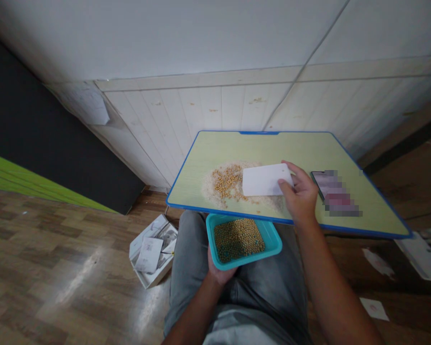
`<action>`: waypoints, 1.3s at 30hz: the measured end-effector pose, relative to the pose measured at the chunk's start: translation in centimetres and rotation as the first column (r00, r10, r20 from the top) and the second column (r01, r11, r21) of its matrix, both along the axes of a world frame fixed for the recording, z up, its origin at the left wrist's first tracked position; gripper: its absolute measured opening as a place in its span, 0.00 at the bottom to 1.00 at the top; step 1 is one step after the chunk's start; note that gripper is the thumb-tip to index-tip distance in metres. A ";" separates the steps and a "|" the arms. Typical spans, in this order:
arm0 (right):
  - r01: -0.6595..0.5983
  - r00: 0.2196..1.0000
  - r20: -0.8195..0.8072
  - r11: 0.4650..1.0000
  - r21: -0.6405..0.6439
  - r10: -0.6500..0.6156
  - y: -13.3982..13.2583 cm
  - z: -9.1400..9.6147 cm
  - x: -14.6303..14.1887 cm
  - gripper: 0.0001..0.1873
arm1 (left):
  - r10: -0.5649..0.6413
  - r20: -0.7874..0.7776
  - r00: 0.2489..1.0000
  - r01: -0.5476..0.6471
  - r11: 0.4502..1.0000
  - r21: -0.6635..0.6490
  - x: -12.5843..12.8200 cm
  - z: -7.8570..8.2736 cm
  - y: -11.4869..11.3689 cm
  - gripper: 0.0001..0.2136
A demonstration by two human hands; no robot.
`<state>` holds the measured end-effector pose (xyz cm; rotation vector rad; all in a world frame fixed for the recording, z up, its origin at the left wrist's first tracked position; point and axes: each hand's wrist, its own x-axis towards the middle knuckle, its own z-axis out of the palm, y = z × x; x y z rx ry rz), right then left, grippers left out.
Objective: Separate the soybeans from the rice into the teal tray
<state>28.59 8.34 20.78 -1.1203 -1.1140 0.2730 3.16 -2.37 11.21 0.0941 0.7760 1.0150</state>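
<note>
My right hand (300,192) pinches the right end of a flat white card (264,180), thumb on top, held over the table. Left of the card lies a pile of yellow soybeans (227,182), with pale rice-like grains (210,189) spread around and among them. Below the table's front edge, my left hand (221,270) holds a turquoise plastic basket (273,247) from beneath, above my lap; most of its fingers are hidden under it. Many soybeans (242,237) fill the basket's bottom.
The small yellow-green table (294,146) has a blue rim and stands against a white panelled wall. A phone-like, partly blurred object (332,191) lies on its right side. On the wooden floor at left stands an open white box (153,254) with papers inside.
</note>
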 end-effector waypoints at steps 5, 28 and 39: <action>-0.008 1.000 0.020 1.000 -0.012 0.008 -0.1 -0.1 0.1 0.25 | -0.058 -0.021 0.998 0.059 0.997 0.053 -0.1 0.1 -0.1 0.21; -0.177 0.984 -0.022 0.983 -0.054 0.176 -0.7 0.2 -0.1 0.26 | -0.053 -0.012 0.999 0.053 0.999 -0.011 0.2 1.0 -0.2 0.21; 0.057 0.998 -0.026 0.998 0.030 -0.056 -0.7 0.5 0.2 0.21 | -0.047 0.001 0.999 0.047 0.998 -0.036 0.0 0.1 -0.1 0.22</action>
